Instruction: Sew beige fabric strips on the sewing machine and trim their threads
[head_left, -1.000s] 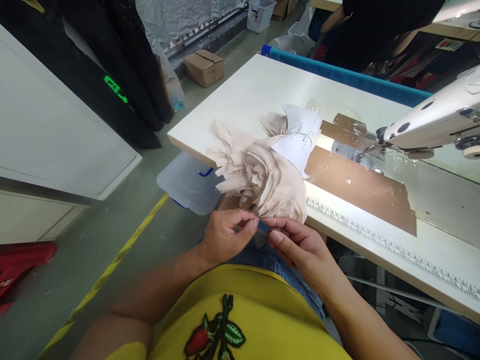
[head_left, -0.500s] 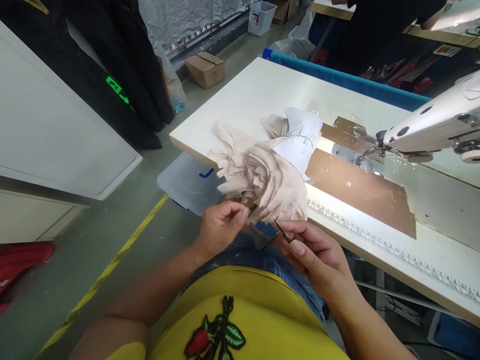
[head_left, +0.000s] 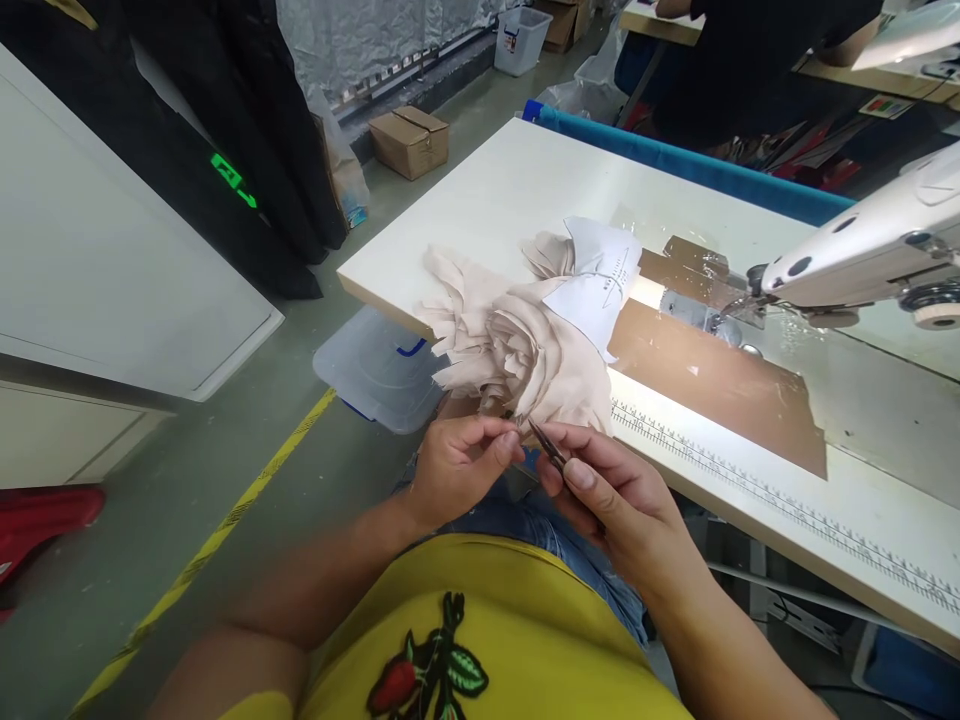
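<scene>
A heap of beige fabric pieces [head_left: 525,345] lies at the near edge of the white sewing table [head_left: 517,175], with a white paper pattern [head_left: 596,280] on top. Below that edge, over my lap, my left hand [head_left: 457,465] is closed in a pinch on something too small to make out, close to the fabric's hanging edge. My right hand [head_left: 607,490] is closed on a thin dark metal tool [head_left: 546,443], like tweezers or snips. The tool's tip points up and left, near my left fingertips.
A white sewing machine [head_left: 862,255] stands at the right over a brown plate [head_left: 712,375]. A ruler strip [head_left: 787,505] runs along the table's front. A clear plastic bin [head_left: 379,365], a cardboard box [head_left: 409,140] and a yellow floor line [head_left: 225,530] lie to the left. Another person in black [head_left: 742,50] sits beyond.
My hands drew apart, then came back together under the fabric. The small blue piece seen between them earlier is now mostly hidden, and the dark tool now shows in my right hand.
</scene>
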